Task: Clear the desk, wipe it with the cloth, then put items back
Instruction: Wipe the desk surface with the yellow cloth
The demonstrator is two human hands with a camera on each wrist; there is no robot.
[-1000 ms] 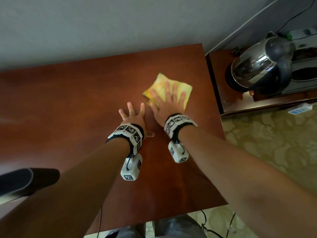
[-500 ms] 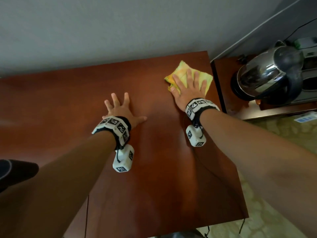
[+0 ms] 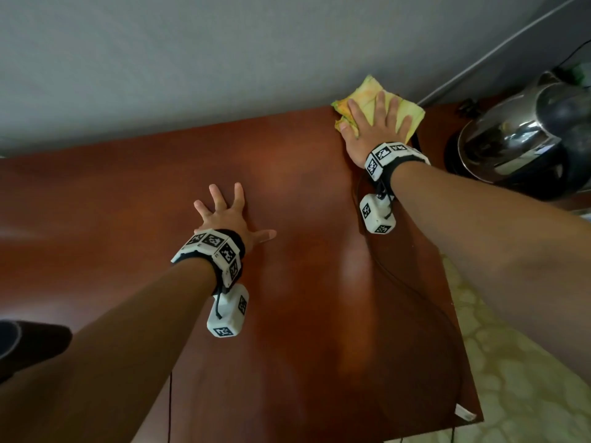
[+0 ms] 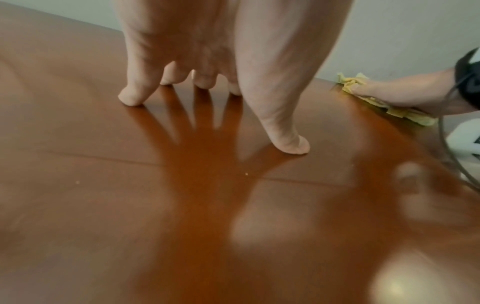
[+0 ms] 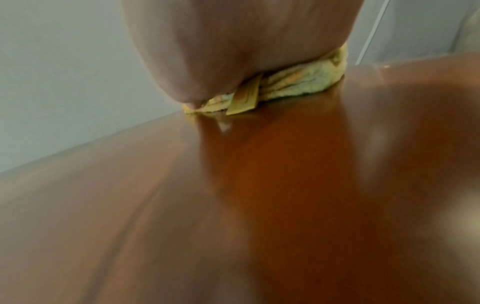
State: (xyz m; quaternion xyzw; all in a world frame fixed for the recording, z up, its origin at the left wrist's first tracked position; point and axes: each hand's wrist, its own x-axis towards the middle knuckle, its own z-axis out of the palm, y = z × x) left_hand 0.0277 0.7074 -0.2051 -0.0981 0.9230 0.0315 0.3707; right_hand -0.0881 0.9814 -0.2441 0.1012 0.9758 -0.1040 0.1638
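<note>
Cloth (image 3: 377,100) now farther back, flat under right fingers (image 3: 380,105).

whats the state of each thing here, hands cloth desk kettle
right hand: flat, fingers straight, pressing the cloth
left hand: fingers spread, resting on the desk
cloth: folded, at the desk's far right corner
desk: glossy, bare where visible
kettle: upright on the side stand

We plant our left hand (image 3: 227,219), fingers (image 4: 131,96) splayed, arm half extended; our right hand (image 3: 375,131) lies flat, palm down, arm stretched far forward.
</note>
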